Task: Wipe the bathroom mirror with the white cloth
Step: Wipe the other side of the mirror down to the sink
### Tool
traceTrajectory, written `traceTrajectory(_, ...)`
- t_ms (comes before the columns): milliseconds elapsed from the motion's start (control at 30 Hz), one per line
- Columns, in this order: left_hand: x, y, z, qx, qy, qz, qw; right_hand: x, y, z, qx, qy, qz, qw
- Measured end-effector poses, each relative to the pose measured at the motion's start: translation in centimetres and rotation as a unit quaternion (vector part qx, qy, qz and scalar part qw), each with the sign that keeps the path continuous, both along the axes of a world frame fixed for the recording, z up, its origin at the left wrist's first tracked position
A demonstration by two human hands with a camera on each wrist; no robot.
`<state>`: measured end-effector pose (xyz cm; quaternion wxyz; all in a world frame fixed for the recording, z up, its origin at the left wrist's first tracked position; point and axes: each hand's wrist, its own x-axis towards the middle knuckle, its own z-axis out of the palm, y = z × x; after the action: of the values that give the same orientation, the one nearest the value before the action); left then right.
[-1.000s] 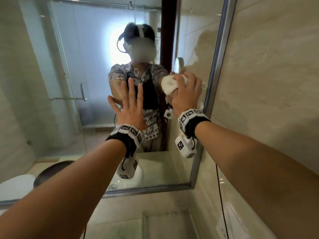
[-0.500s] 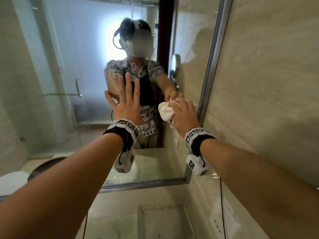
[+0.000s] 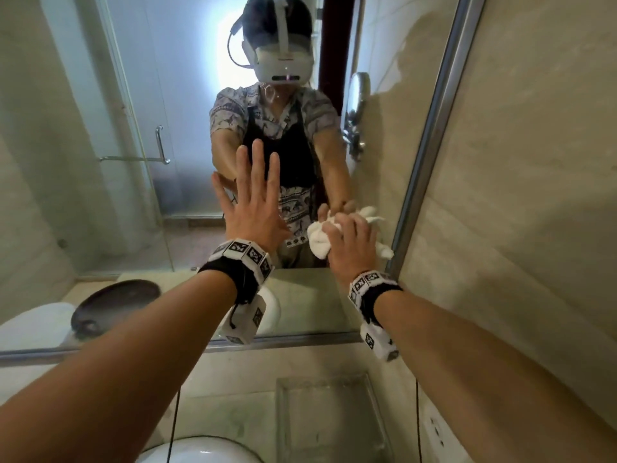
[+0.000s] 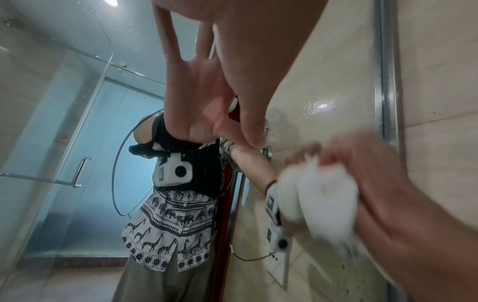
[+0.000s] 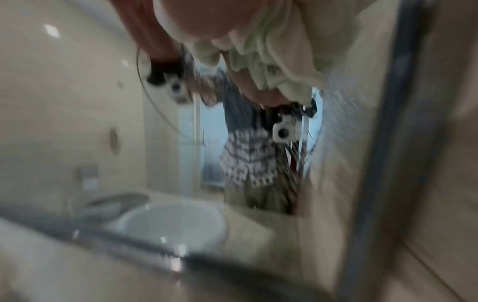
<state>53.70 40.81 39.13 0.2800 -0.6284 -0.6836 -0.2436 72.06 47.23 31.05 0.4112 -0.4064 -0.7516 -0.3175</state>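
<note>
The bathroom mirror fills the wall ahead, edged by a metal frame. My left hand lies flat against the glass near its middle, fingers straight and spread. To its right, my right hand grips a bunched white cloth and presses it on the glass close to the mirror's right edge. The left wrist view shows the cloth blurred, bunched in the right hand. In the right wrist view the cloth hangs in folds under my palm, against the mirror.
A beige tiled wall runs along the right of the mirror frame. Below the mirror lie a stone counter, a clear glass tray and a white basin. A wall socket sits low on the right.
My right hand has carried the cloth down the glass along the right edge, from chest height in the reflection to near the mirror's bottom. The left hand stayed flat on the glass.
</note>
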Motion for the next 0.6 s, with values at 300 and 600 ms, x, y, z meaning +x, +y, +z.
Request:
traceTrajectory(300, 0.2, 0.0, 0.0, -0.007, -0.004, 0.006, 1.0, 4.0, -1.7, -3.0, -0.172, -0.06, 0.017, 0.983)
traceTrajectory(600, 0.8, -0.2, -2.3, 0.016, -0.025, 0.021, 0.999, -0.4, -2.1, 13.0, -0.069, 0.165, 0.048, 0.983)
